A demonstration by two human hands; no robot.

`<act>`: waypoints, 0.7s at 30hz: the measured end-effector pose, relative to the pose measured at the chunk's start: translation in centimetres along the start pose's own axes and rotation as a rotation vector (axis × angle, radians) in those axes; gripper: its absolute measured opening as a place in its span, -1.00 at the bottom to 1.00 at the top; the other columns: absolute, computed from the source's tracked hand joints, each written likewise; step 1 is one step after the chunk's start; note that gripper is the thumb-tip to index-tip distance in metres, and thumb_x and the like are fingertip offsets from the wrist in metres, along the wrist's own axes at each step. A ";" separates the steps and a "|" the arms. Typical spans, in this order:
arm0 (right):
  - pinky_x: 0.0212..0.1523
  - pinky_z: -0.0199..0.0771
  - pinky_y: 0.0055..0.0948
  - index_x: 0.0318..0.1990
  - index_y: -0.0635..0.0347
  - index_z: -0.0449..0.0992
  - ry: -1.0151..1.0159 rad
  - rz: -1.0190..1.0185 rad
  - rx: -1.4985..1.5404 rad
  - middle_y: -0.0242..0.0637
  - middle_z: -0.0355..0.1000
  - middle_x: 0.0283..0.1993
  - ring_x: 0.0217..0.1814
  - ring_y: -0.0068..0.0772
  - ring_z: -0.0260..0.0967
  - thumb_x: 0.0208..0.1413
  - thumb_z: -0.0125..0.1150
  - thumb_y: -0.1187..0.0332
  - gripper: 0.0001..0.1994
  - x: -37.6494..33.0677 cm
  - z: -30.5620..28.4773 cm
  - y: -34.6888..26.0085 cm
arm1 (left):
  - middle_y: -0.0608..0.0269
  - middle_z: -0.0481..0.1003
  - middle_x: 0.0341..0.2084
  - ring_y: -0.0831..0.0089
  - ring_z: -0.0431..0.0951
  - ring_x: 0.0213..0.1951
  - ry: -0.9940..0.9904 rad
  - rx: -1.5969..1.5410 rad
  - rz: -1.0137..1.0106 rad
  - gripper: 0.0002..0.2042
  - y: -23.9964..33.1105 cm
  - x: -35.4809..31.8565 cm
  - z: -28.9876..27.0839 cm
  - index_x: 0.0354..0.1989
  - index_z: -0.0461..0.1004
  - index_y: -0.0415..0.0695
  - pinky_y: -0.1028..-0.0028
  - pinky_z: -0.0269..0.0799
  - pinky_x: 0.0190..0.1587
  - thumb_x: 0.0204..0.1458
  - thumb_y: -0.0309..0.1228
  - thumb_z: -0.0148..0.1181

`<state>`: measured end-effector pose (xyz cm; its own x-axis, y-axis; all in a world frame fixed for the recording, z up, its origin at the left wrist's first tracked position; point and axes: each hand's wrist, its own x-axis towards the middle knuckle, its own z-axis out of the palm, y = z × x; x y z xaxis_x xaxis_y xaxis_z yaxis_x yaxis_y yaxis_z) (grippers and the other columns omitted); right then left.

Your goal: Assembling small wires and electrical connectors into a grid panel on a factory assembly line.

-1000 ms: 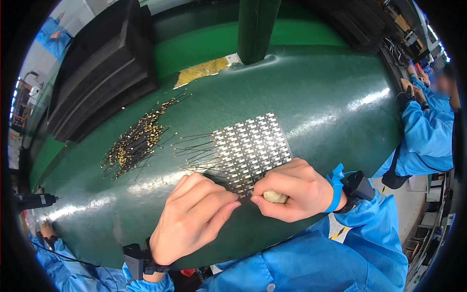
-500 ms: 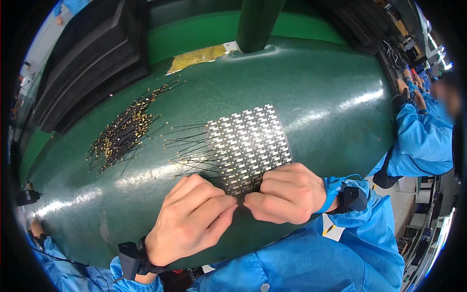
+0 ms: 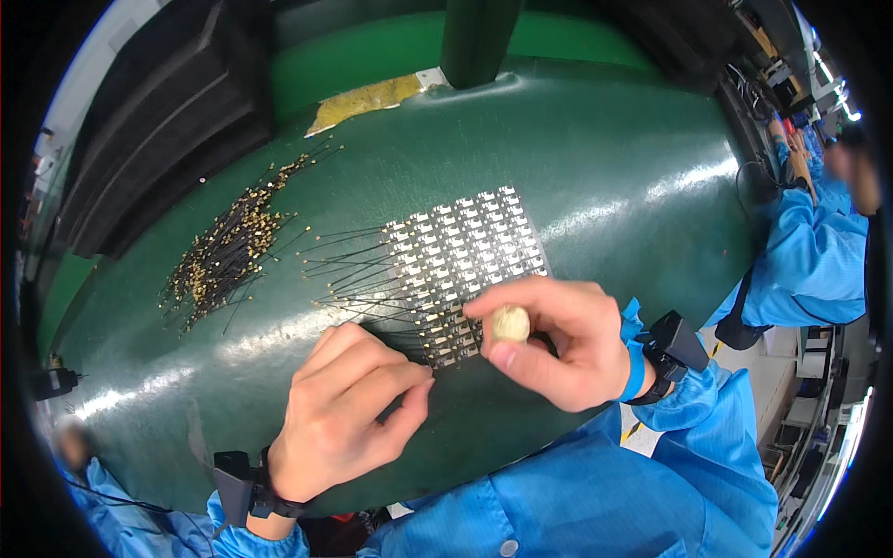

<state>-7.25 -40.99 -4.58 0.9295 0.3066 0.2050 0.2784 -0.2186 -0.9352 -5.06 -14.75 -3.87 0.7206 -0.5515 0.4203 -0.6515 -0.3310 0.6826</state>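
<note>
Head view: L hand (image 3: 349,409), fingertips close together at panel (image 3: 465,244) lower-L corner, pinch contents can't tell. R hand (image 3: 572,349), fingers curled round pale round-ended handle (image 3: 511,325). Panel: on green tabletop (image 3: 605,167). Risk: L knuckles may snag adj. cables (image 3: 346,267), tugging ends loose.

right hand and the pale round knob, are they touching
Touching: the head view shows the right hand curled around the pale round knob, with the thumb against its lower edge.
</note>
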 end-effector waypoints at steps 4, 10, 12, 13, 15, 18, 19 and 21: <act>-0.39 0.48 -0.51 0.16 0.31 0.60 0.174 -0.107 0.068 -0.30 0.56 -0.33 -0.42 -0.62 0.52 0.20 0.54 0.55 -0.61 0.4 1.5 0.4 | 0.26 0.58 -0.44 0.25 0.56 -0.37 0.002 0.031 0.016 -0.76 0.0 0.3 0.1 -0.31 0.69 -0.18 0.30 0.46 -0.29 -0.20 -0.67 0.53; -0.40 0.50 -0.47 0.14 0.28 0.60 0.125 -0.084 -0.030 -0.28 0.58 -0.32 -0.45 -0.51 0.52 0.16 0.58 0.52 -0.59 0.2 1.7 0.2 | 0.25 0.57 -0.45 0.25 0.55 -0.38 -0.013 0.051 0.018 -0.76 -0.2 0.2 0.1 -0.31 0.70 -0.20 0.30 0.42 -0.31 -0.21 -0.67 0.53; -0.41 0.50 -0.45 0.15 0.28 0.61 0.129 -0.090 -0.054 -0.28 0.58 -0.33 -0.45 -0.50 0.52 0.15 0.58 0.52 -0.58 0.3 1.7 0.1 | 0.25 0.57 -0.44 0.25 0.55 -0.38 -0.020 0.057 0.027 -0.75 -0.2 0.2 0.2 -0.31 0.70 -0.20 0.30 0.41 -0.31 -0.22 -0.66 0.53; -0.41 0.50 -0.44 0.16 0.29 0.61 0.126 -0.123 -0.085 -0.27 0.57 -0.33 -0.46 -0.46 0.52 0.14 0.58 0.52 -0.57 0.4 1.7 0.1 | 0.25 0.57 -0.44 0.25 0.54 -0.39 -0.022 0.065 0.038 -0.75 -0.2 0.3 0.3 -0.31 0.70 -0.20 0.30 0.40 -0.31 -0.22 -0.66 0.53; -0.42 0.50 -0.43 0.17 0.30 0.61 0.122 -0.144 -0.113 -0.25 0.57 -0.33 -0.46 -0.43 0.52 0.13 0.57 0.52 -0.56 0.6 1.4 -0.3 | 0.25 0.57 -0.43 0.25 0.54 -0.39 -0.022 0.077 0.043 -0.75 -0.4 0.2 0.4 -0.32 0.70 -0.20 0.30 0.40 -0.31 -0.23 -0.66 0.53; -0.08 0.77 -0.38 0.15 0.44 0.63 -0.002 -0.088 -0.160 -0.04 0.74 -0.12 -0.11 -0.25 0.77 0.08 0.61 0.59 -0.54 0.8 0.9 -0.9 | 0.24 0.56 -0.43 0.24 0.53 -0.39 -0.021 0.101 0.052 -0.74 -0.4 0.1 0.4 -0.32 0.71 -0.21 0.30 0.38 -0.32 -0.26 -0.66 0.53; -0.09 0.77 -0.37 0.15 0.44 0.64 -0.007 -0.101 -0.170 -0.03 0.73 -0.13 -0.12 -0.22 0.77 0.07 0.61 0.58 -0.54 0.7 0.9 -0.8 | 0.24 0.56 -0.43 0.24 0.53 -0.39 -0.019 0.115 0.062 -0.73 -0.4 0.1 0.5 -0.32 0.71 -0.22 0.30 0.37 -0.32 -0.28 -0.66 0.54; -0.10 0.77 -0.36 0.14 0.44 0.65 -0.012 -0.112 -0.178 -0.03 0.73 -0.15 -0.13 -0.19 0.77 0.07 0.62 0.57 -0.54 0.8 0.9 -0.8 | 0.24 0.55 -0.43 0.24 0.53 -0.39 -0.015 0.114 0.076 -0.72 -0.6 0.1 0.7 -0.32 0.71 -0.23 0.30 0.37 -0.33 -0.29 -0.66 0.54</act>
<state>-6.99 -39.79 -3.91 0.8876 0.3494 0.3002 0.4193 -0.3428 -0.8407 -4.71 -15.13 -4.62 0.6653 -0.5895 0.4581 -0.7272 -0.3725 0.5766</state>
